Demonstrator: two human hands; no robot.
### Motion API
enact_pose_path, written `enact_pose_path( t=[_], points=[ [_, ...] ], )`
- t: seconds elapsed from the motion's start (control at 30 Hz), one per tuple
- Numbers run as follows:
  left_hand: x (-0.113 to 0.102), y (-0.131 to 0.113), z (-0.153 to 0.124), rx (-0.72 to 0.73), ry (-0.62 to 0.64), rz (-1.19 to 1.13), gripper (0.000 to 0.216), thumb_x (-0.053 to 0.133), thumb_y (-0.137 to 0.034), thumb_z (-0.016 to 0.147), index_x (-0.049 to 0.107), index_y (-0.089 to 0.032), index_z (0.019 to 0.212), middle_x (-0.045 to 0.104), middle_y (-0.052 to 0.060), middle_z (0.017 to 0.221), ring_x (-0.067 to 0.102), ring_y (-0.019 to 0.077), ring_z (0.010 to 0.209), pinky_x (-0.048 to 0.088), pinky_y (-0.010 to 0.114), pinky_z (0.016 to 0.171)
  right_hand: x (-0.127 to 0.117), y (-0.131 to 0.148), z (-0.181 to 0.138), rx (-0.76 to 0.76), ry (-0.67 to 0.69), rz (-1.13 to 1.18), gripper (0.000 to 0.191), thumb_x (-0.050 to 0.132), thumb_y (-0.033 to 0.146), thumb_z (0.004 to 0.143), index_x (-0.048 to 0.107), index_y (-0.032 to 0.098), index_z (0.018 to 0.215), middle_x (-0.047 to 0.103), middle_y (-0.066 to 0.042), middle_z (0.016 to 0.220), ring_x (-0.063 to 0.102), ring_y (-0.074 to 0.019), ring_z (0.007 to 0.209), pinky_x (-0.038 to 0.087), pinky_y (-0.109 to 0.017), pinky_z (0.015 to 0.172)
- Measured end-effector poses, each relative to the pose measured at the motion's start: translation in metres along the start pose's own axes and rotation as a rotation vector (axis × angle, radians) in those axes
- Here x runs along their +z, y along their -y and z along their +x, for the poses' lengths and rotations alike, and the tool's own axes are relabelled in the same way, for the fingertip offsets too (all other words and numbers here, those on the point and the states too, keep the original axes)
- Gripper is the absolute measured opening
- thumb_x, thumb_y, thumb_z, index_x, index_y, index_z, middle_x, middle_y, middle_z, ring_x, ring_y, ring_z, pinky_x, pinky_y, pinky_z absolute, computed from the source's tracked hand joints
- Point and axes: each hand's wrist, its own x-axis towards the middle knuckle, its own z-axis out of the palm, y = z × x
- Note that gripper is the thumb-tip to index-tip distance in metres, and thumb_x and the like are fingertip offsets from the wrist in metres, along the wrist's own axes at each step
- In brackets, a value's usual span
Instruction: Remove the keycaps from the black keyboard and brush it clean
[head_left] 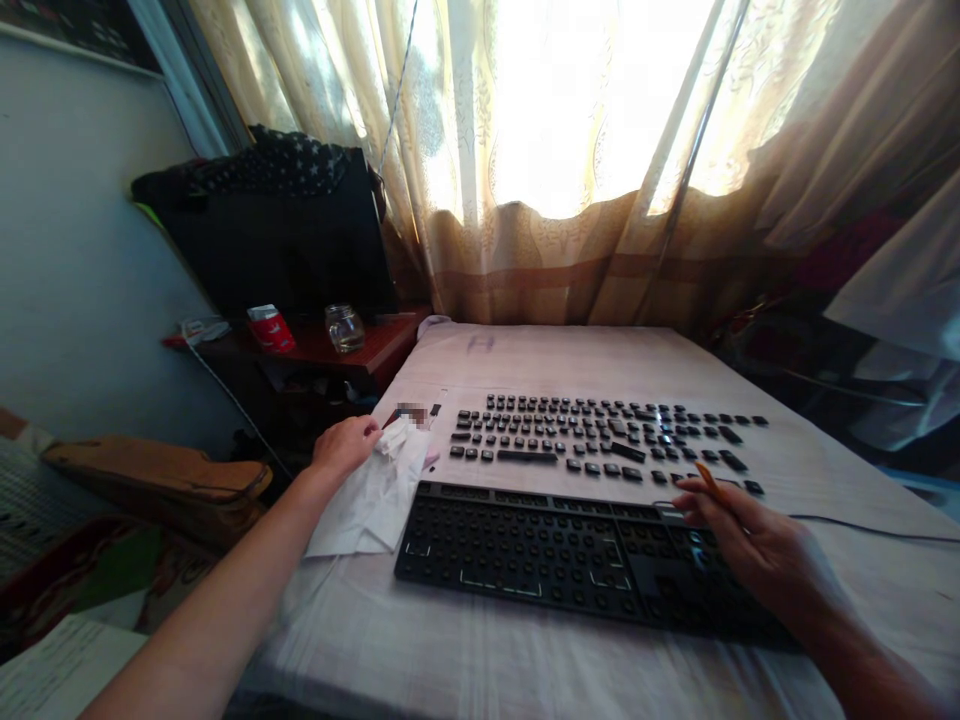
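Note:
A black keyboard (517, 545) with its keycaps off lies across the front of the cloth-covered table. Over its right end is my right hand (757, 545), its fingers closed around a slim orange stick-like tool (712, 484), whose other end is hidden. To the left of the keyboard, my left hand (349, 443) has its fingers curled at the upper edge of a crumpled white tissue (375, 505) and seems to grip it. Loose black keycaps (547, 420) stand in rows behind the keyboard, among them a long space bar (527, 456).
A thin cable (870, 527) runs right from the keyboard. Left of the table, a red-brown desk (382, 345) bears a monitor (292, 250), a glass jar (345, 328) and a red can (271, 329). Curtains (525, 240) hang behind. A small blurred item (411, 412) lies near the tissue.

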Motion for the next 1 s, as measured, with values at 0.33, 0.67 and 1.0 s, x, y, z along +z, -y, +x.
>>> enact_pose_path(
  t=[0.33,0.67,1.0],
  points=[
    [0.009,-0.002,0.007,0.036,0.000,0.032,0.035,0.064,-0.038,0.097,0.062,-0.020,0.127,0.063,0.009,0.130,0.065,0.0248,0.110,0.057,0.045,0.092,-0.007,-0.002,-0.002,-0.011,-0.007,-0.010,0.030,0.054,0.044,0.087,0.072,0.025,0.101,0.081,-0.004,0.077,0.079,-0.0260,0.067,0.066,-0.034,0.062],
    [0.029,-0.011,-0.016,0.235,0.025,0.063,0.034,0.063,-0.037,0.097,0.061,-0.019,0.126,0.063,0.010,0.129,0.065,0.0239,0.109,0.057,0.046,0.092,-0.005,0.007,0.000,0.002,0.000,-0.009,0.031,0.052,0.043,0.086,0.071,0.023,0.100,0.080,-0.004,0.075,0.078,-0.0254,0.065,0.065,-0.034,0.062],
    [0.017,0.005,-0.009,0.182,-0.065,0.001,0.028,0.061,-0.036,0.098,0.065,-0.018,0.119,0.068,0.009,0.122,0.067,0.0230,0.106,0.056,0.045,0.092,-0.012,0.018,0.001,0.163,-0.121,0.141,0.036,0.058,0.052,0.083,0.074,0.023,0.097,0.080,-0.009,0.079,0.078,-0.0287,0.072,0.063,-0.039,0.071]
  ],
)
